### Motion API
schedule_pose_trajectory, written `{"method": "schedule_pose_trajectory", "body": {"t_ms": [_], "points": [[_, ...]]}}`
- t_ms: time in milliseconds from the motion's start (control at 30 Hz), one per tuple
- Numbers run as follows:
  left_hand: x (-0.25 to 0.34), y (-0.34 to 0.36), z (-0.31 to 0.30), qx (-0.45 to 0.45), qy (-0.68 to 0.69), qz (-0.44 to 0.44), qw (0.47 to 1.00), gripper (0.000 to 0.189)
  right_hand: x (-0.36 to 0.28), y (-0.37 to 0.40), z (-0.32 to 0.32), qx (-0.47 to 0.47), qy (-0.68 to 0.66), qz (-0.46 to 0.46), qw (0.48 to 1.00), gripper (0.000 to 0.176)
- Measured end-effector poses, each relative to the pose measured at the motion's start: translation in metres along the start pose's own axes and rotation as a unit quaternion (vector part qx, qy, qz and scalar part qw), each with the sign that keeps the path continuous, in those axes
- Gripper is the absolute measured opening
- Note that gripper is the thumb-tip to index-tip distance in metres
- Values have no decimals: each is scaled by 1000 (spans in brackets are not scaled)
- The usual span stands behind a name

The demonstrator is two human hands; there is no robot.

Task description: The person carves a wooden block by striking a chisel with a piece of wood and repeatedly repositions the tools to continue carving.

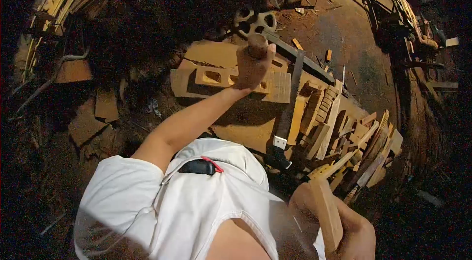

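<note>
My left hand is closed in a fist around a round-ended wooden handle. What lies below the fist is hidden. Under it, a wooden piece with several rectangular slots lies across a wider board. My right hand is raised near my right shoulder, closed on a thick wooden block; most of its fingers are hidden. To the right of the slotted piece lies a handsaw, its dark handle towards me.
A heap of wood offcuts and tools fills the right side of the work surface. A dark metal bar runs along the far edge. Beyond stands a spoked wheel-like part. Cardboard pieces and a bent metal frame lie left.
</note>
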State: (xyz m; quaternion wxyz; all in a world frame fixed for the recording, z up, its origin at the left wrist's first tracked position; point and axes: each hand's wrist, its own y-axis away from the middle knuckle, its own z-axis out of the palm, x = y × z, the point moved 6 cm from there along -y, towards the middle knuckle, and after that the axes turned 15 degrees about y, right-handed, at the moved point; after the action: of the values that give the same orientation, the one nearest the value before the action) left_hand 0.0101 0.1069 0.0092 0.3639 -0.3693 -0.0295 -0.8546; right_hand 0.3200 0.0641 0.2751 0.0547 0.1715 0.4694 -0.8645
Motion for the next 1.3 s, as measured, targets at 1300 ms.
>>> {"method": "schedule_pose_trajectory", "body": {"t_ms": [1300], "points": [[-27,50,39,-52,-66,-122,989,18,10,-52,25,-196,-39,-94,975,22]]}}
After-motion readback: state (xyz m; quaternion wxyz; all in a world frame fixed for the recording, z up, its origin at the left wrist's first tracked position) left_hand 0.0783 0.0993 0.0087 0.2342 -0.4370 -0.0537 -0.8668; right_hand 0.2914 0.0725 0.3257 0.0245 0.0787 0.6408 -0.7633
